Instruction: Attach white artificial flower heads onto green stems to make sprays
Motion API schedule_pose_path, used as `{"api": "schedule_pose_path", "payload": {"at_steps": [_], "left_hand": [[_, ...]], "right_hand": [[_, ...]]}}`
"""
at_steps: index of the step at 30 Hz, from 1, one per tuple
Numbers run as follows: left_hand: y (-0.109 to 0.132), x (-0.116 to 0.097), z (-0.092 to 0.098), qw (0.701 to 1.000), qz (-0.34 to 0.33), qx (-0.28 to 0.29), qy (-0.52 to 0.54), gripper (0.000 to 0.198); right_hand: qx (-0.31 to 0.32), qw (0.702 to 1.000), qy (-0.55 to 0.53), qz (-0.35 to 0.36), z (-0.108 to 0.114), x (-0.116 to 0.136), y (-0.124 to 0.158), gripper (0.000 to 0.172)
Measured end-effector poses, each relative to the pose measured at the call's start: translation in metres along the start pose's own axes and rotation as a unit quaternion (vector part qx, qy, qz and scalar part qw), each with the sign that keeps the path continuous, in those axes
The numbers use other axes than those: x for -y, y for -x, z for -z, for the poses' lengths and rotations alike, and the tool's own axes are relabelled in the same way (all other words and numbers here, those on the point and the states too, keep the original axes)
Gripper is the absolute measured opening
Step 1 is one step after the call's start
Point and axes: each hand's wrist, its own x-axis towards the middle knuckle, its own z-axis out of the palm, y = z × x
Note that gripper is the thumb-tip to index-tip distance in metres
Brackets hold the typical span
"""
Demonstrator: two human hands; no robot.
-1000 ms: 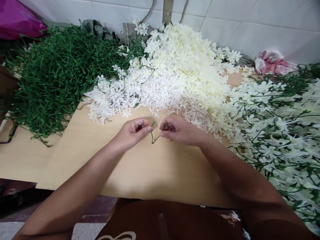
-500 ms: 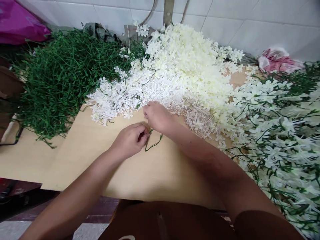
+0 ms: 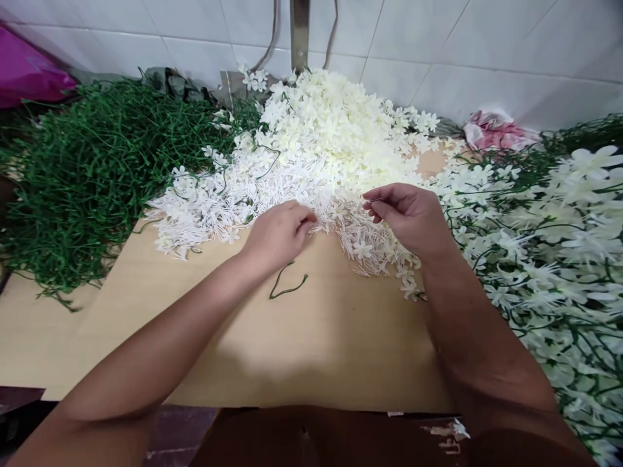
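My left hand (image 3: 280, 237) is at the front edge of a heap of thin white stamen-like pieces (image 3: 287, 175), its fingertips pinched together; whatever they hold is hidden. Over the right part of that heap, my right hand (image 3: 413, 217) has thumb and forefinger pressed together on something thin that I cannot make out. One bent green plastic stem (image 3: 287, 293) lies on the tan board (image 3: 302, 350), just below my left hand. Cream artificial flower heads (image 3: 335, 123) are piled behind both hands.
A large tangle of green stems (image 3: 97, 162) covers the left side. Artificial flowers on green stems (image 3: 545, 259) spread along the right. Near the tiled wall (image 3: 413, 39) lie a pink-and-white plastic bag (image 3: 499, 131) and a magenta bag (image 3: 29, 68).
My right hand has moved right, away from my left hand. The left hand has shifted forward and right to the heap, leaving the green stem on the board. The view has turned slightly right.
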Motion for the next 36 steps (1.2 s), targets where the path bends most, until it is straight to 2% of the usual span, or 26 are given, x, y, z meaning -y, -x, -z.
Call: {"api": "schedule_pose_path", "payload": {"at_steps": [3,6,9,12,16,20,22,26,29,36], "left_hand": [[-0.034,-0.021,-0.012,0.998,-0.037,-0.016,-0.046,0.027],[-0.058,-0.033,-0.03,0.989,-0.066,0.003,-0.134,0.027],[-0.068,-0.034,-0.044,0.978,-0.076,0.008,-0.193,0.027],[-0.07,-0.029,-0.048,0.98,-0.072,-0.001,-0.187,0.025],[-0.062,-0.026,-0.036,0.992,-0.05,-0.017,-0.118,0.018],[-0.048,-0.022,-0.019,0.998,0.016,-0.026,0.055,0.008],[-0.041,-0.017,-0.014,0.985,0.048,-0.025,0.165,0.002],[-0.029,-0.007,-0.015,0.939,0.09,-0.013,0.332,0.009],[-0.021,-0.004,-0.015,0.921,0.111,-0.015,0.373,0.014],[-0.008,-0.001,-0.015,0.92,0.119,-0.001,0.374,0.017]], "right_hand": [[-0.019,0.999,-0.03,0.0,0.012,-0.001,0.0,0.007],[-0.024,0.998,-0.051,-0.008,0.012,-0.001,-0.002,0.005],[-0.013,0.999,-0.046,-0.017,0.005,-0.006,-0.002,0.009],[-0.005,1.0,-0.02,-0.012,-0.002,-0.011,-0.001,0.011],[-0.001,1.0,-0.004,-0.01,-0.012,-0.014,0.001,0.006],[0.006,1.0,-0.006,0.004,-0.025,-0.013,0.006,0.004],[0.008,1.0,-0.009,0.006,-0.033,-0.012,0.009,0.005],[0.005,1.0,0.001,-0.002,-0.047,-0.01,0.014,0.009],[-0.002,1.0,0.019,0.005,-0.055,-0.008,0.016,0.008],[0.001,0.997,0.066,0.025,-0.066,-0.006,0.018,0.009]]}}
